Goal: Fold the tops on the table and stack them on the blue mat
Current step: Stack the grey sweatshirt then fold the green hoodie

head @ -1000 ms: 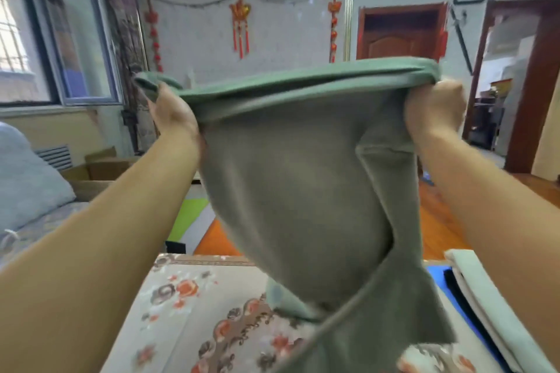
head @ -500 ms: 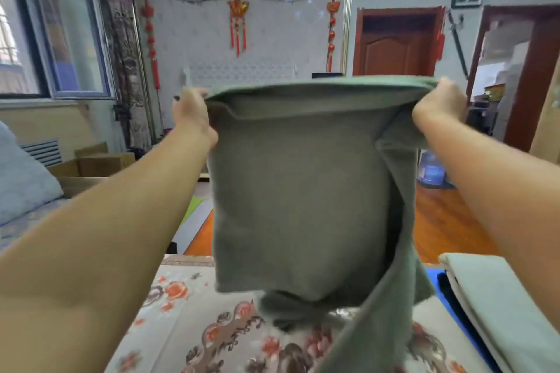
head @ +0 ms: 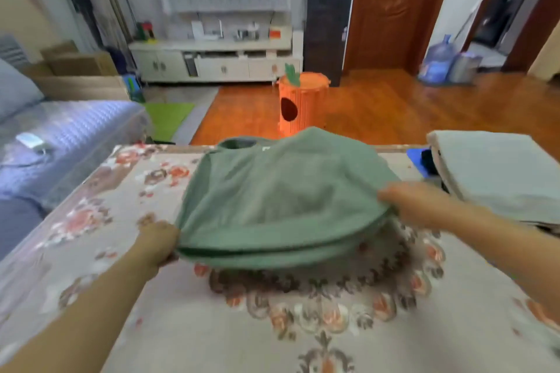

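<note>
While the counter [head: 151,327] under its floral cloth takes up most of the view, the work on it looks partly done. On its right edge lies the blue mat [head: 415,157], of which only a corner shows, and on that mat sits a stack of folded tops [head: 497,172]: a pale grey-green one on top, with something dark just visible beneath it. How many pieces the stack holds cannot be told.

The green top [head: 281,191] lies near the middle of the counter, just beside the stack but not on the mat. Its collar end points away from the person and its near edge is doubled over, showing two layers, so I judge it folded once and not yet down to a compact shape. It billows rather than lying flat.

The left hand [head: 157,244] grips the near left corner of the green top, fingers curled round the doubled edge. The right hand [head: 406,200] holds the near right corner, though blur hides how the fingers lie there.

What remains, as I read it: flatten this top, fold it smaller, and carry it onto the stack. No other unfolded top is in view.
</note>
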Demonstrator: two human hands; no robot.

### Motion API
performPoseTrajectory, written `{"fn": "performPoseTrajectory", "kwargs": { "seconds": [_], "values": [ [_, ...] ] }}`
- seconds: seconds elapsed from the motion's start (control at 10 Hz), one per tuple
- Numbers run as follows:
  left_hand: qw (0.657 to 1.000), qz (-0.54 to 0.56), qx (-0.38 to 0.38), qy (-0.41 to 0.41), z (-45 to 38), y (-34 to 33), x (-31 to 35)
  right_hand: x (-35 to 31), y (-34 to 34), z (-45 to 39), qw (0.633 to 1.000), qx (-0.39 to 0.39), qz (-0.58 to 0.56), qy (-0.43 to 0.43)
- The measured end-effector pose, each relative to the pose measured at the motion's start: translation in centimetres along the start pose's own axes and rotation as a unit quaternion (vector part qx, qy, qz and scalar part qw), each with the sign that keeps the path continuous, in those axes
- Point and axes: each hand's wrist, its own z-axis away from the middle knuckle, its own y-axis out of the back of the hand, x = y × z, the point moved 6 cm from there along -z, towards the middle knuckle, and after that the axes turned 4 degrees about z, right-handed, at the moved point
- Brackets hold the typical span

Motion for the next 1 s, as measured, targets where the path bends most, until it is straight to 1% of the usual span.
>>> {"fn": "performPoseTrajectory", "kwargs": {
  "seconds": [0.1, 0.2, 0.3, 0.4, 0.5, 0.6, 0.7, 0.8, 0.9, 1.0],
  "values": [
    [0.985, -0.153, -0.069, 0.035, 2.2, -0.1, -5.0, -2.6, -8.3, 3.9, 0.980, -0.166, 0.101, 0.045],
    [0.931, -0.344, -0.112, -0.041, 2.0, 0.3, -3.9, -2.6, -9.4, 5.3, 0.966, -0.242, 0.092, 0.027],
    [0.859, -0.487, -0.126, -0.095, 0.9, 1.0, -1.7, -1.5, -7.4, 5.8, 0.974, -0.221, 0.045, 0.004],
    [0.736, -0.630, -0.239, -0.067, 2.2, 1.3, -1.9, -2.9, -7.8, 8.2, 0.937, -0.347, 0.013, 0.040],
    [0.601, -0.698, -0.386, 0.061, 5.7, 1.7, -4.3, -5.9, -9.4, 11.1, 0.835, -0.532, 0.086, 0.110],
    [0.602, -0.632, -0.450, 0.189, 7.8, 1.3, -3.8, -6.3, -9.8, 9.6, 0.793, -0.600, 0.019, 0.103],
    [0.727, -0.570, -0.372, 0.089, 4.3, -0.9, 1.2, -6.4, -6.7, 1.4, 0.913, -0.391, -0.102, 0.059],
    [0.845, -0.479, -0.155, -0.182, -0.6, -4.3, 8.4, -6.1, -1.1, -7.8, 0.984, -0.022, -0.174, -0.033],
    [0.852, -0.425, -0.017, -0.305, -2.8, -7.5, 11.7, -7.2, -2.0, -12.8, 0.989, 0.027, -0.139, -0.049],
    [0.834, -0.428, 0.012, -0.347, -4.9, -11.1, 13.0, -8.8, -5.3, -16.3, 0.993, -0.024, -0.110, -0.028]
  ]
}}
